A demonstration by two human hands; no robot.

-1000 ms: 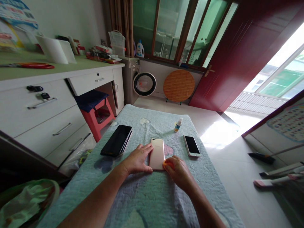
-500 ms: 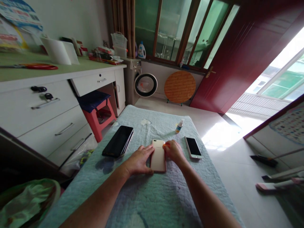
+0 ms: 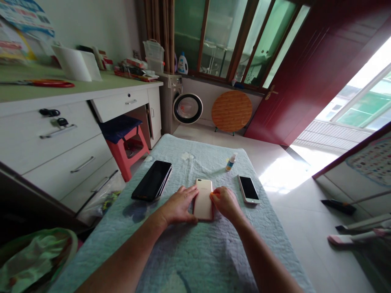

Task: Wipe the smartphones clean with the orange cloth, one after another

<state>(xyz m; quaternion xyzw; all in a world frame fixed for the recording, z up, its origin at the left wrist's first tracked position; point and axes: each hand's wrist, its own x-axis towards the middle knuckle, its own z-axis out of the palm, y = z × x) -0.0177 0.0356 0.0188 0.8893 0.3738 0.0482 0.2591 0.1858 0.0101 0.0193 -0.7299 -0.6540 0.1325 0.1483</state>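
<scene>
A gold smartphone (image 3: 203, 199) lies back side up on the cloth-covered table, its camera at the far end. My left hand (image 3: 180, 204) grips it along the left side, fingers at the upper left edge and thumb at the near left corner. At the phone's right edge, my right hand (image 3: 226, 202) is closed in a pinch on a small orange piece (image 3: 211, 195), mostly hidden by the fingers. Right of that hand lies a white smartphone (image 3: 249, 189), screen up. A small spray bottle (image 3: 231, 162) stands beyond it. To the left, a stack of black phones (image 3: 152, 181) rests on the cloth.
A pale blue quilted cloth (image 3: 183, 260) covers the table. Left are a white drawer desk (image 3: 73, 142) and a pink stool (image 3: 130, 150). A bin (image 3: 71, 252) sits at the lower left. Farther back are a washing machine (image 3: 169, 101) and a round wooden tabletop (image 3: 232, 110).
My right hand has slid a little toward me along the phone's right edge, with the orange piece still pinched. My left hand and the phone have stayed in place.
</scene>
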